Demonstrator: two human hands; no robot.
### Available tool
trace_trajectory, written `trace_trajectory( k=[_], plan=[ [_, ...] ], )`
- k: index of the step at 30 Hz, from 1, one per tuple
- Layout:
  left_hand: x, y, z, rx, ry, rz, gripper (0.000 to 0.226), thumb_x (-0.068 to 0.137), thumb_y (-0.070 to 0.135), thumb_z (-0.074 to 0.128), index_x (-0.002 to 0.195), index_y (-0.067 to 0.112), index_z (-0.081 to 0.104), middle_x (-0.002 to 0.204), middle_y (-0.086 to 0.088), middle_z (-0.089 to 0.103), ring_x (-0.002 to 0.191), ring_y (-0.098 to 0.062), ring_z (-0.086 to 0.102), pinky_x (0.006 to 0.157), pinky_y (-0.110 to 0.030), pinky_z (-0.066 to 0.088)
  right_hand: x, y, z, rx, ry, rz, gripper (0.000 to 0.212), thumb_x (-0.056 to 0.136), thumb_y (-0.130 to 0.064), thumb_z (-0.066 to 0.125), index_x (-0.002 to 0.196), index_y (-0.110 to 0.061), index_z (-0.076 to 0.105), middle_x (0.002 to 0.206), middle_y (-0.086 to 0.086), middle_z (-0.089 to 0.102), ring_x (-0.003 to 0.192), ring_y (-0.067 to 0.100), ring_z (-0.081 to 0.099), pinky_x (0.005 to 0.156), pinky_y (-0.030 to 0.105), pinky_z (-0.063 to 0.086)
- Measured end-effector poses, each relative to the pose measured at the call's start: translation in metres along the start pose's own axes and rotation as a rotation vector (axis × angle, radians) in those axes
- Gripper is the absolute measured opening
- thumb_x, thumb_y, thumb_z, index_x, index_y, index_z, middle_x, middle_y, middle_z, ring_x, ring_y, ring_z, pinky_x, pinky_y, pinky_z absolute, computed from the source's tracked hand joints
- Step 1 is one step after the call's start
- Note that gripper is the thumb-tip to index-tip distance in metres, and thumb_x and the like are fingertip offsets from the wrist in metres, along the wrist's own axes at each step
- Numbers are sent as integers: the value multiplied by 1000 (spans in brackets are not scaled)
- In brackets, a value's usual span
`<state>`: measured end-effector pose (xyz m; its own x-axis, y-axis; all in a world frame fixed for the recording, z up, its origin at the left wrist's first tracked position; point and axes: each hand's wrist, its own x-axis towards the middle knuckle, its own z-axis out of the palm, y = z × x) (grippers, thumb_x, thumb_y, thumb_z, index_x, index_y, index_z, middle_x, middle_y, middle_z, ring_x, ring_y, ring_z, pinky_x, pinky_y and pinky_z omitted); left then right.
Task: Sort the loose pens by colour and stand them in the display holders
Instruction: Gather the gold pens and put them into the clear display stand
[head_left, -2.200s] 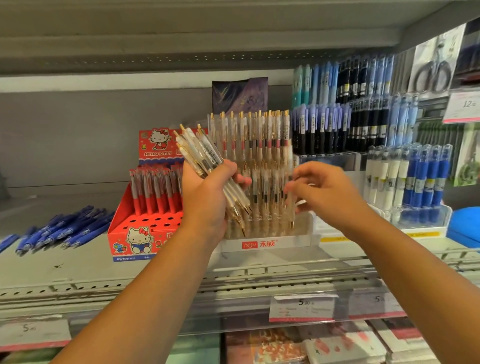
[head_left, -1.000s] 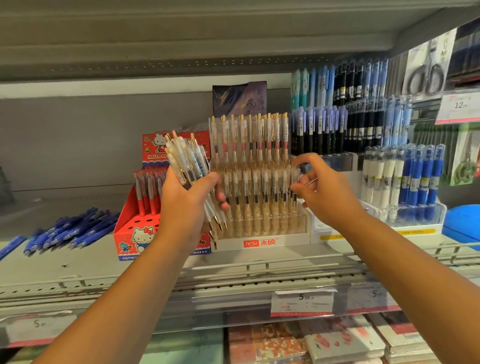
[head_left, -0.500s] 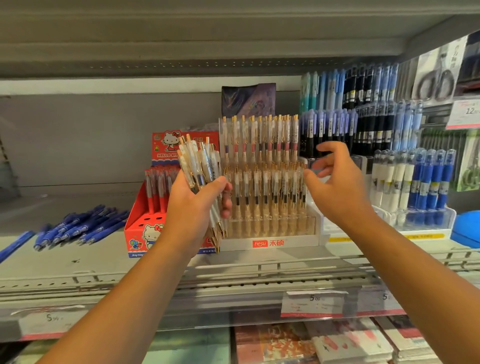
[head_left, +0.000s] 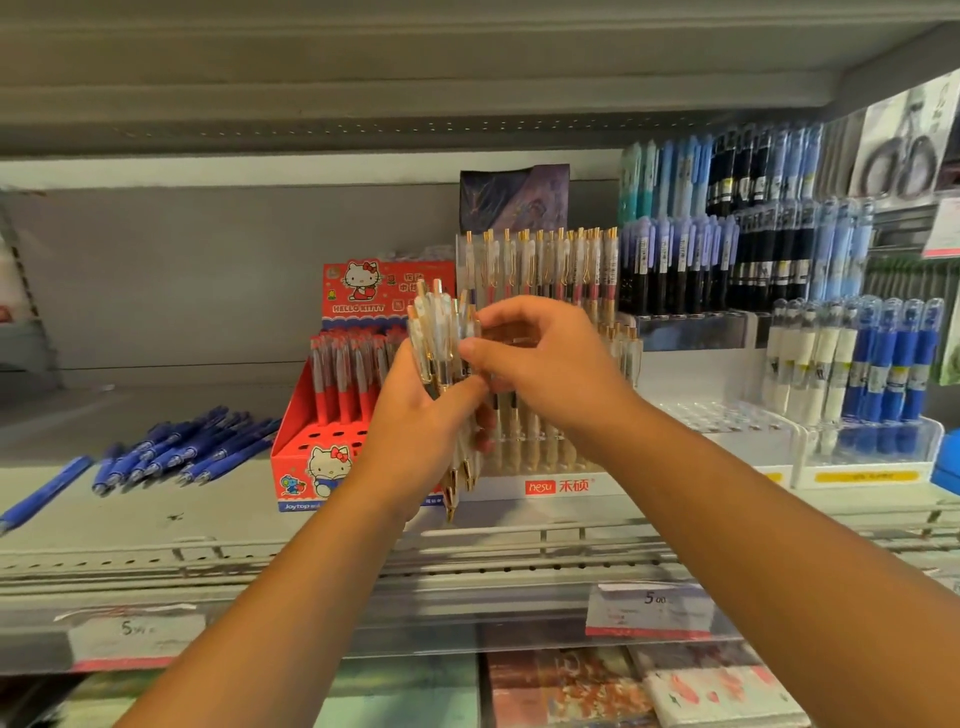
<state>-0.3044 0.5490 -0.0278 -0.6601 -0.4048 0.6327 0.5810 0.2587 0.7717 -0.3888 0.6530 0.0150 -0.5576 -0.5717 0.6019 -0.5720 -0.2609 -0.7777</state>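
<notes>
Head camera: shelf (head_left: 156, 525) of grey metal in a stationery aisle, perforated along the front lip, with a plain grey back panel (head_left: 182, 270) and the underside of an upper shelf (head_left: 415, 78) close overhead. Lying loose on the left stretch, a heap of blue pens (head_left: 192, 449), with one more apart at the far left. Beside them, a red Hello Kitty box (head_left: 301, 467), red pens (head_left: 343, 374) standing in its back rows and open holes showing in front. At centre, a tiered clear display holder (head_left: 602, 486) with a red label, packed with upright gold-clipped pens (head_left: 545, 260). In front of it, left hand (head_left: 415, 431) wrapped round a bundle of clear pens (head_left: 439, 338), tips down, above the shelf's front edge. Right hand (head_left: 550, 364) at the top of that bundle, thumb and curled forefinger pinching there; which pen exactly, cannot tell. To the right, stepped racks (head_left: 691, 332) of black, blue and lilac pens. Lower down, a clear rack (head_left: 872, 447) of white and blue pens (head_left: 857, 358). Price tags (head_left: 649, 608) behind a clear strip on the shelf edge, and notebooks (head_left: 571, 686) on the level below.
</notes>
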Motion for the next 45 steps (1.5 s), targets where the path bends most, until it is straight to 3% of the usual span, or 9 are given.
trace_trajectory(
  k=[3, 11, 15, 20, 25, 31, 36, 41, 45],
  plan=[
    [1, -3, 0, -22, -1, -20, 40, 92, 13, 61, 129, 28, 55, 110, -1, 72, 94, -19, 70, 62, -37, 57, 2, 2, 0, 68, 49, 40, 17, 83, -12, 77, 97, -16, 68, 90, 9, 72, 81, 19, 71, 70, 32, 62],
    [6, -7, -3, 90, 244, 0, 31, 86, 25, 62, 116, 32, 57, 108, 5, 72, 102, -15, 69, 90, -44, 55, 6, 3, -1, 66, 190, -36, 21, 88, -7, 70, 104, -17, 62, 95, 4, 69, 83, 16, 72, 59, 25, 60],
    [5, -5, -6, 4, 299, 2, 26, 96, 14, 59, 111, 35, 57, 94, 9, 72, 83, -10, 72, 73, -38, 61, 13, 2, -7, -84, 323, -135, 24, 90, -11, 69, 112, -17, 62, 95, -7, 64, 85, 12, 68, 58, 24, 60],
    [2, -2, -3, 96, 299, 29, 25, 96, 19, 60, 112, 38, 56, 98, 15, 71, 90, -2, 68, 65, -17, 55, 18, 12, -4, -233, 326, -156, 28, 91, -16, 69, 117, -17, 62, 99, -9, 64, 94, 12, 66, 76, 38, 61],
    [2, -1, -4, 100, 303, 12, 23, 96, 16, 60, 110, 35, 58, 98, 4, 72, 87, -11, 70, 69, -29, 59, 16, 26, 2, -264, 244, -122, 28, 88, -19, 73, 114, -16, 63, 94, -7, 64, 84, 13, 68, 62, 29, 62],
    [2, 2, -1, 47, 266, 25, 21, 96, 7, 58, 108, 24, 57, 80, -2, 69, 67, -18, 66, 59, -32, 57, 12, 33, 6, -464, 87, -125, 24, 83, -21, 78, 105, -18, 68, 82, -7, 64, 75, 11, 66, 74, 39, 59],
    [2, 2, -1, 0, 268, 25, 24, 96, 6, 58, 113, 23, 55, 89, -10, 68, 66, -20, 67, 57, -32, 57, 11, 36, 6, -426, 65, -77, 22, 82, -17, 78, 99, -18, 64, 80, -2, 67, 73, 11, 66, 74, 38, 59],
    [1, 2, -1, 13, 206, 11, 23, 97, 9, 58, 114, 25, 55, 86, 0, 71, 65, -17, 68, 58, -31, 58, 11, 33, 3, -493, 28, -66, 27, 85, -21, 76, 108, -22, 61, 72, -8, 65, 68, 0, 62, 63, 18, 49],
    [1, 2, 0, -6, 211, 26, 26, 97, 7, 58, 117, 24, 54, 95, -9, 69, 66, -18, 68, 59, -31, 58, 7, 29, -1, -586, 16, -71, 31, 90, -21, 68, 120, -23, 63, 77, -11, 66, 69, 0, 63, 62, 15, 50]
  ],
)
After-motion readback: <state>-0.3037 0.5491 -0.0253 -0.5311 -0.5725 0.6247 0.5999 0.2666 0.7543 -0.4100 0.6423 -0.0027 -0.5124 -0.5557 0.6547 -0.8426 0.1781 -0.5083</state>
